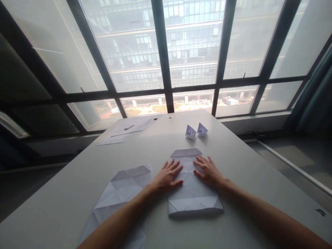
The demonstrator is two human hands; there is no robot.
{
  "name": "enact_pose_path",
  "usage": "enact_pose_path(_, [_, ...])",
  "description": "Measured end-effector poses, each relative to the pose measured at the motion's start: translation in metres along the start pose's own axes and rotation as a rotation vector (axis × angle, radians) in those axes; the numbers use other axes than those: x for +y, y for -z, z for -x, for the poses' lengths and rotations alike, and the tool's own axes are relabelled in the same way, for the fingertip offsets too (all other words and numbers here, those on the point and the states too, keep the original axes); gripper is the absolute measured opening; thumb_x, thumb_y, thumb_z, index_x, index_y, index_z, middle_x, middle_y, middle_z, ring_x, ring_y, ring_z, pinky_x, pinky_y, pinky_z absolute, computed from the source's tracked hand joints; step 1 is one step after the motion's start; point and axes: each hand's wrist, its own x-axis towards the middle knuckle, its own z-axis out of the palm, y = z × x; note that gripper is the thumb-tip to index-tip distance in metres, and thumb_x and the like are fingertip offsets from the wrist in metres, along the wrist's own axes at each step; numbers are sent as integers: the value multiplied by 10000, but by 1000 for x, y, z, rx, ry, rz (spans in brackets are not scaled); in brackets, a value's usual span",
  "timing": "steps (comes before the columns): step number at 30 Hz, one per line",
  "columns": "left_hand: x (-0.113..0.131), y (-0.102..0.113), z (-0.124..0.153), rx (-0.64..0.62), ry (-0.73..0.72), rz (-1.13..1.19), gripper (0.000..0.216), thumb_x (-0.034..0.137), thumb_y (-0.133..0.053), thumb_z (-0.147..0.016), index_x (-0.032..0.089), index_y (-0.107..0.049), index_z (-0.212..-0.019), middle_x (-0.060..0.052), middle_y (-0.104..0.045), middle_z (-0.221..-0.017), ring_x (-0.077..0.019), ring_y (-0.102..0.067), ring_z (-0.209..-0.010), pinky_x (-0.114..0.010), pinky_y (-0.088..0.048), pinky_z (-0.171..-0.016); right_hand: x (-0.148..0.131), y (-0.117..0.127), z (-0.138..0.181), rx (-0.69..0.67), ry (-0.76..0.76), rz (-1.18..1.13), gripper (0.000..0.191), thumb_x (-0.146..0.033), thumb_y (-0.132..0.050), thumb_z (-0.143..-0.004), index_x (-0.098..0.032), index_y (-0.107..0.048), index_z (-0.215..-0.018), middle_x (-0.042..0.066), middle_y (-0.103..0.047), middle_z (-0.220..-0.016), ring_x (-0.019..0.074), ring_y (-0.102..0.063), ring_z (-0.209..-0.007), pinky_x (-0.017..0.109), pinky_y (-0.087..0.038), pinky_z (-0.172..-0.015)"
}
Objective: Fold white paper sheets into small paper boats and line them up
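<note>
In front of me on the table lies a folded sheet of white paper (193, 186), creased across its middle, with its near and far edges turned over. My left hand (168, 175) rests flat on its left side, fingers spread. On the right side my right hand (207, 171) also lies palm down, with its fingers apart. To the left, partly under my left forearm, is a second creased sheet of paper (124, 188) with its far edge folded. Beyond my hands stand two small folded paper boats (191, 132), side by side.
The white table (153, 148) reaches to a large window. At its far left, flat papers (132, 125) lie with a small white object (129, 127) on top. A small dark object (320, 212) is near the right edge. Curtains (311, 97) hang at right.
</note>
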Motion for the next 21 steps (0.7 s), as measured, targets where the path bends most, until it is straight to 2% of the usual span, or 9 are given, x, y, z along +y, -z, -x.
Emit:
enact_pose_path(3, [0,1,0,-40,3,-21,759,665,-515,-907,314,-324,-1553,-80,-198,-1643,-386,-113,-1511,-581,-113,-1198,4,2,0,-59,-6,-1,621,-511,-517,-940,-205,-463,-1478,159,-336,-1585,298,-265,-1484,557,-93,-1205])
enact_pose_path(8, [0,1,0,-33,-4,-30,802,706,-529,-877,332,-316,-1554,-67,-197,-1644,-403,-98,-1509,-578,-105,-1200,5,4,1,-100,-18,15,688,-542,-487,-945,-193,-375,-1528,158,-269,-1609,287,-203,-1506,556,-33,-1208])
enact_pose_path(13, [-3,-1,-2,-89,29,-80,918,776,-447,-868,260,-208,-1590,-80,-122,-1653,-368,-49,-1520,-546,-68,-1213,5,4,1,-130,-16,33,710,-581,-437,-957,-186,-347,-1540,161,-239,-1619,294,-185,-1510,577,-36,-1202])
enact_pose_path(17, [-3,-1,-3,-120,18,-95,912,770,-385,-896,239,-149,-1599,-77,-99,-1652,-334,-57,-1526,-548,-7,-1212,4,10,2,-96,76,36,628,-491,-457,-975,-223,-363,-1535,114,-184,-1640,297,-149,-1517,577,-86,-1202])
enact_pose_path(21, [-2,0,-3,-112,8,-93,886,752,-379,-910,248,-144,-1599,-75,-114,-1649,-321,-73,-1527,-537,-3,-1214,3,14,3,-136,198,4,606,-500,-468,-977,-246,-393,-1522,97,-253,-1621,285,-202,-1506,541,-119,-1213])
